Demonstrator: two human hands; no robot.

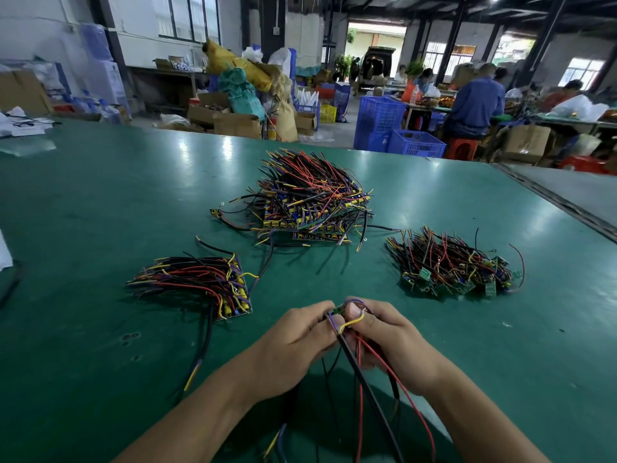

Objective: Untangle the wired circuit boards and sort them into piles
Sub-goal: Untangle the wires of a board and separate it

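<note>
Untangling is in hand near the front of the green counter [100, 212], where one small circuit board [340, 309] is held between both hands just above the surface. The left hand [300, 342] is closed on the wires directly below the board. The right hand [390, 342] grips the board with the thumb on top, and a yellow wire [350, 324] is looped across its fingers. Black and red wires [367, 389] hang from the grip toward the near edge. For the step to be done well, the board should be kept steady by one hand while each lead is drawn out singly by the other. The yellow loop should be freed first, and no pull placed on the soldered ends. Three piles are laid out beyond the hands, all well apart: a neat stack [207, 285] to the left, a large heap [310, 198] in the middle and a loose heap [454, 269] to the right. The loose heap is judged to be the unsorted stock. The room is a workshop, where blue crates [380, 121], cardboard boxes [237, 123] and seated workers [477, 105] are noted behind.
</note>
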